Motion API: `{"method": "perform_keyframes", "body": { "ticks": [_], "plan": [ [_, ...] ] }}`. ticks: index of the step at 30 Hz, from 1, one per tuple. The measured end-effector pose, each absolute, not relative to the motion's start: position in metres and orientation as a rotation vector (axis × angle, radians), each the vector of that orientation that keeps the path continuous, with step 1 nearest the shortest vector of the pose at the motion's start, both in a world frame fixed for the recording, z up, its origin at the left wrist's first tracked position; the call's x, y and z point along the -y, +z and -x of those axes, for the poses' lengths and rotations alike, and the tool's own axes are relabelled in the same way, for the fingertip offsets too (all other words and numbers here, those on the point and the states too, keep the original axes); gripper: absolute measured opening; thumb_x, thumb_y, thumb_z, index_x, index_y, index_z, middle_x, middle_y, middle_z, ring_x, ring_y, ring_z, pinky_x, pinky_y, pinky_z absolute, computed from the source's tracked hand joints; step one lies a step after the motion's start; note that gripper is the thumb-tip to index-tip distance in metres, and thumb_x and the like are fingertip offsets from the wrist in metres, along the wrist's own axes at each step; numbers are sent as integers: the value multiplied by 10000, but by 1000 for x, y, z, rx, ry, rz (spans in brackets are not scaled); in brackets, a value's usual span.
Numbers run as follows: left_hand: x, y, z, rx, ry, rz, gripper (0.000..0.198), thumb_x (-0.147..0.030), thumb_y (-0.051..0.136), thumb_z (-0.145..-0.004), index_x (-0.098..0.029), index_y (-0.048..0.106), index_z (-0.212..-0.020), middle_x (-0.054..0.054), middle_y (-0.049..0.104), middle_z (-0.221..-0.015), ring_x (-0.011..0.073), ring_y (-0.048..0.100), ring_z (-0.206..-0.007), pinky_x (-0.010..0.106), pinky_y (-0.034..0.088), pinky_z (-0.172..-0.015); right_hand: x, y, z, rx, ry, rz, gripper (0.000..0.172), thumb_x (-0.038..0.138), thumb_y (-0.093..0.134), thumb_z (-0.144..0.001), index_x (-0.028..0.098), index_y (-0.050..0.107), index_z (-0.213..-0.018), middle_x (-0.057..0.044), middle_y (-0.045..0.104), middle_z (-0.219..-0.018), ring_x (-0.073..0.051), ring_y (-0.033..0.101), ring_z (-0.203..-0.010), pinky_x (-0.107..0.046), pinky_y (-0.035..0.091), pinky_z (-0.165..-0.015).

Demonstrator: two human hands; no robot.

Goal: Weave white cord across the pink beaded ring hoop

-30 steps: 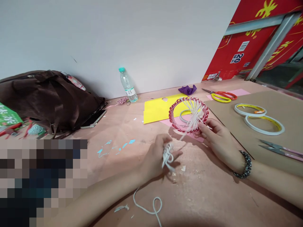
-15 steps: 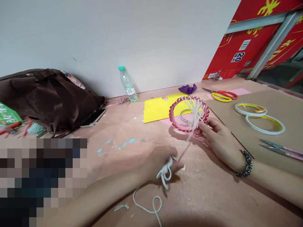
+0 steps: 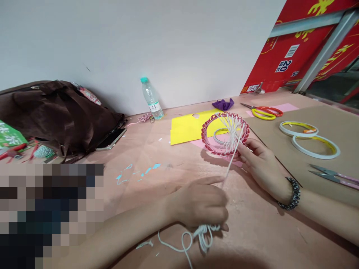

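A round ring [image 3: 204,139], edged with dark-pink loops and partly strung with white cord, is held up off the table by my right hand [image 3: 259,160], whose fingers grip its lower right rim. From the ring a taut strand of white cord [image 3: 231,161] runs down to my left hand [image 3: 206,203]. That hand is closed on a loose bundle of the cord [image 3: 205,235], which hangs below the fingers. The cord's tail curls over the table under my left wrist. A bead bracelet [image 3: 293,194] circles my right wrist.
Yellow paper [image 3: 182,129] and pink paper lie behind the ring. At right are red-yellow scissors [image 3: 266,112], two tape rolls [image 3: 316,147] and thread snips [image 3: 333,175] on brown board. A water bottle [image 3: 152,99], purple cloth [image 3: 223,104] and dark bag [image 3: 56,116] stand at the back.
My left hand has turned knuckles-up and shifted slightly right, with the cord bundle now below it. The strand to the ring now stretches straight across its right side. My right hand keeps its hold.
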State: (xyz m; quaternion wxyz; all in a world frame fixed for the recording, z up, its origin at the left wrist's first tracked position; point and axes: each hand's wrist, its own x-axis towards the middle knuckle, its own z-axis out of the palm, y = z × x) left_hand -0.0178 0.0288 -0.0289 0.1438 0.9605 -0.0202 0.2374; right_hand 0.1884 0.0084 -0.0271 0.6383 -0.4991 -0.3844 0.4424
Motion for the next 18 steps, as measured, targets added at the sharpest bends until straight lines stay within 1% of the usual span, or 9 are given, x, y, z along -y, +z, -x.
{"method": "perform_keyframes", "body": {
  "ticks": [2, 4, 6, 10, 12, 14, 15, 17, 18],
  "plan": [
    [-31, -32, 19, -376, 597, -2586, 239, -391, 635, -783, -201, 550, -666, -24, 607, -554, 136, 622, -587, 300, 530, -690, -9, -27, -190, 883, 994, 1140, 204, 410, 669, -782, 223, 632, -855, 7, 635, -791, -111, 605, -668, -209, 518, -612],
    [-35, -32, 19, -712, 632, -2451, 144, -340, 583, -830, -197, 579, -838, -30, 587, -569, 121, 582, -527, 255, 487, -560, -10, -29, -191, 883, 992, 1134, 198, 404, 674, -778, 224, 628, -850, 10, 634, -781, -112, 608, -661, -210, 522, -609],
    [-40, -30, 19, -833, 650, -2428, 159, -277, 535, -862, -193, 563, -994, -17, 613, -665, 112, 576, -558, 229, 451, -538, -11, -30, -192, 880, 1009, 1118, 204, 406, 680, -772, 224, 625, -845, 11, 635, -772, -116, 614, -660, -208, 522, -597],
    [-42, -24, 17, -780, 465, -2730, 53, -208, 582, -807, -199, 626, -833, -17, 572, -641, 109, 533, -563, 207, 397, -526, -12, -33, -193, 871, 1037, 1110, 221, 415, 691, -759, 220, 623, -838, 9, 638, -769, -118, 620, -671, -200, 514, -587],
    [-38, -23, 16, -628, 639, -2966, 42, -228, 602, -792, -209, 637, -808, 13, 592, -695, 139, 552, -654, 234, 432, -595, -13, -34, -192, 863, 1052, 1133, 230, 423, 690, -758, 219, 625, -843, 6, 640, -783, -113, 615, -674, -191, 500, -570],
    [-34, -21, 15, -384, 1010, -3081, 33, -238, 609, -794, -223, 625, -819, 42, 648, -878, 186, 569, -894, 313, 464, -799, -12, -35, -191, 863, 1058, 1154, 237, 433, 676, -769, 219, 629, -860, -3, 647, -811, -116, 610, -688, -193, 489, -560],
    [-33, -20, 14, -226, 1140, -3097, 20, -232, 602, -803, -228, 615, -818, 38, 656, -993, 199, 537, -1028, 366, 425, -922, -12, -35, -190, 867, 1054, 1157, 239, 436, 663, -780, 220, 631, -876, -9, 653, -836, -121, 611, -706, -198, 488, -564],
    [-32, -21, 12, 59, 1127, -3117, 38, -211, 566, -833, -224, 599, -817, 14, 643, -1129, 188, 468, -1178, 417, 309, -1065, -11, -34, -189, 875, 1046, 1159, 245, 440, 646, -794, 221, 634, -904, -19, 660, -870, -128, 611, -733, -200, 484, -563],
    [-32, -22, 12, 151, 1012, -3109, 63, -204, 545, -846, -216, 591, -805, 11, 659, -1098, 173, 491, -1160, 397, 306, -1073, -10, -33, -189, 878, 1048, 1162, 249, 442, 644, -795, 220, 634, -909, -21, 661, -867, -128, 612, -735, -195, 480, -556]
  ]
}}
